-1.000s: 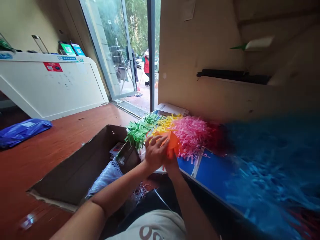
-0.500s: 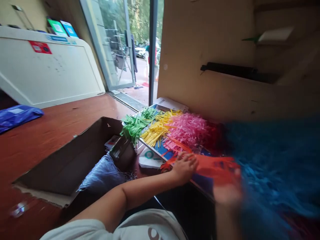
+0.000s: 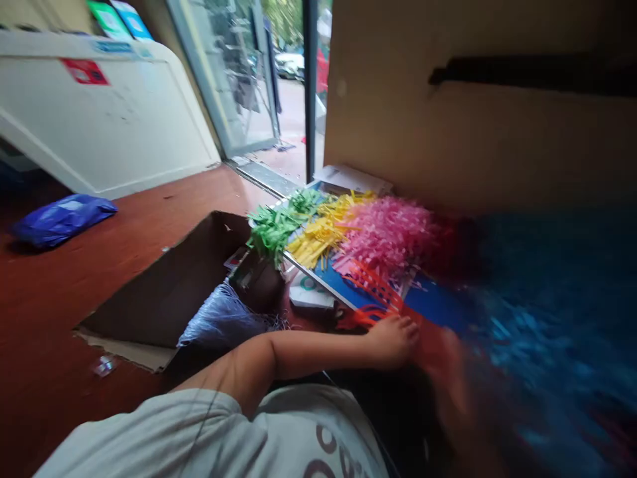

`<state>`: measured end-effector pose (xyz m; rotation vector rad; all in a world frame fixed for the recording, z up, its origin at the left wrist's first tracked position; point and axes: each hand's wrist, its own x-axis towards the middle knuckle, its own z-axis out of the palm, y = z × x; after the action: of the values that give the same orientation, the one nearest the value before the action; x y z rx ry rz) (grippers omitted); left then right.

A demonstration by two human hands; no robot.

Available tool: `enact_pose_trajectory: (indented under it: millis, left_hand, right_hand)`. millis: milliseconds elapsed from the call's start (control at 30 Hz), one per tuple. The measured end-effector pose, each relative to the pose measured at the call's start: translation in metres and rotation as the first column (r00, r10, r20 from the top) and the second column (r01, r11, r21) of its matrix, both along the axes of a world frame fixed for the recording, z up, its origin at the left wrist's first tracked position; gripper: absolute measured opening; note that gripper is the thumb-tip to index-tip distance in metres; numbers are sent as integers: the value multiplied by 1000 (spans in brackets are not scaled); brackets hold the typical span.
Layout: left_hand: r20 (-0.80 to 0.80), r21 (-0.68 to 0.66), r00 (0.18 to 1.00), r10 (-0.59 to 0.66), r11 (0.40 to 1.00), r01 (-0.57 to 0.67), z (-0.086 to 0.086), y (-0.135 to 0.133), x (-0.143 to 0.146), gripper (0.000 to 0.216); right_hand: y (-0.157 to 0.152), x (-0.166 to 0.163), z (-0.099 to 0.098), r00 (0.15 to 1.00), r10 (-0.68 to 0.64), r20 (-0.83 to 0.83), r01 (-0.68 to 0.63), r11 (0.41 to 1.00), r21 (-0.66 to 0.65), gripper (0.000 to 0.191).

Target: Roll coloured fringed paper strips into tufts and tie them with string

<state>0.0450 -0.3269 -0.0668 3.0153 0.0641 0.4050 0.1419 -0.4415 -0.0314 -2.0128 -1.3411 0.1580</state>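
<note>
My left hand (image 3: 393,340) is closed on a strip of orange-red fringed paper (image 3: 375,285), whose cut strands hang loose toward the board. At the paper's right end is my right hand (image 3: 452,372), smeared by motion, so its fingers cannot be made out. Beyond my hands, a blue board (image 3: 331,282) bears bunches of shredded paper: green (image 3: 276,229), yellow (image 3: 316,239) and pink (image 3: 388,232). Dark red paper (image 3: 450,245) lies right of the pink, in shadow.
To the left stands an open cardboard box (image 3: 164,285) with a bundle of pale strands (image 3: 221,318) at its near side. A large blurred blue heap (image 3: 537,345) fills the right. A blue bag (image 3: 67,219) lies on the red floor, near a white counter (image 3: 114,119). A glass door (image 3: 239,79) stands ahead.
The view has shifted, so the box and board appear higher and further right. The orange paper now hangs at a slant past my left hand. My right hand has come closer to my left.
</note>
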Motion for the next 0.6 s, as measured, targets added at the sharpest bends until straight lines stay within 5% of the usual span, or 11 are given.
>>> enact_pose_trajectory:
  millis: [100,233,333,400,600]
  left_hand:
    - [-68,-57,997,25,998,-29,2,1,-5,40]
    - [-64,-92,998,20,995,-25,4,8,-9,44]
    - [-85,-114,996,17,993,-27,9,12,-9,42]
    - [-102,-130,994,37,990,-50,12,15,-8,40]
    - [-149,-225,986,71,969,-104,26,38,-15,27]
  right_hand:
    - [-10,18,-14,998,20,66,-15,997,-71,51]
    - [-24,40,-6,852,-398,339,392,915,89,54]
    - [-27,28,-5,917,-112,384,97,994,58,52]
    - [-27,16,-12,937,74,342,-87,996,24,50]
    - [-33,26,-31,970,16,244,-44,993,108,25]
